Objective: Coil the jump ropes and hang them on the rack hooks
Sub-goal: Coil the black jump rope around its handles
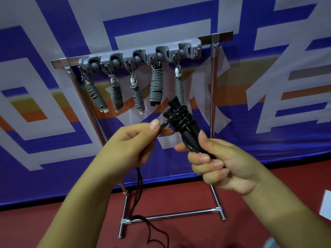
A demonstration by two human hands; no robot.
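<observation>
The right hand [222, 163] is wrapped round the lower ends of two black jump rope handles [189, 135], fingers curled tight and thumb pressed along the side, holding them tilted up and to the left. Several turns of black rope [180, 119] are already wound round the upper part of the handles. The left hand [132, 145] pinches the free run of that cord between thumb and forefinger just left of the coil, the other fingers curled under. From below this hand the loose rope tail [139, 192] hangs down and ends in a tangle on the red floor [71, 222].

Behind the hands stands a chrome rack [213, 97] with a grey hook rail [143, 54] fixed across its top bar. Five coiled grey jump ropes hang from its hooks: the first [95, 93] at the left, the second [116, 93], the third [138, 97], the fourth [155, 85], which shows black handle ends at the bottom, and the fifth [179, 86] just above the black handles in the hands. The hook at the rail's right end [196, 51] carries nothing. A blue, white and orange banner [53, 122] fills the background behind the rack
</observation>
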